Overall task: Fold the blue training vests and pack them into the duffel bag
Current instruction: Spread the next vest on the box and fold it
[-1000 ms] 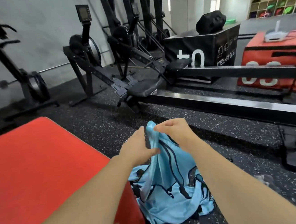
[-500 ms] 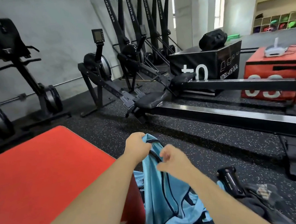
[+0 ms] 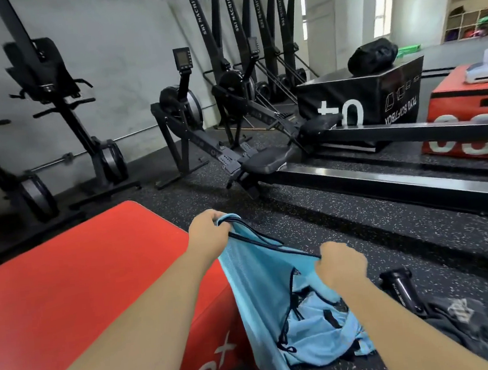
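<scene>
both forearms reach forward into view, bare to the frame's lower edge. the left hand point(image 3: 209, 236) is raised over the right edge of the red box point(image 3: 68, 291), knuckles up, fingers curled tight round the dark-trimmed top hem of a blue vest point(image 3: 254, 276). the right hand point(image 3: 341, 262) sits lower and further right of the red box, also clenched, pinching the same trim, which runs taut between the two fists. the vest hangs from this line down the red box's right side to the floor. count: two hands, both grasping; one vest held up; a heap of vests point(image 3: 320, 335) on the floor just right of the red box, its number not countable because the pieces are crumpled together and partly behind the right forearm. beyond the red box i count two rowing machines point(image 3: 264, 162), three lettered ski machines point(image 3: 216, 38) against the wall, one black box point(image 3: 377, 94) and a second red block point(image 3: 452, 105). a black bag point(image 3: 372, 56) rests on the black box; a white device point(image 3: 485, 70) rests on the second red block. right of the heap, well off the red box, lie a black cylinder point(image 3: 401, 289) and a dark bundle point(image 3: 458, 322); i cannot tell what the bundle is. the fingertips of both hands are hidden in the fabric. the red box's lettering is cut off at the bottom edge.
</scene>
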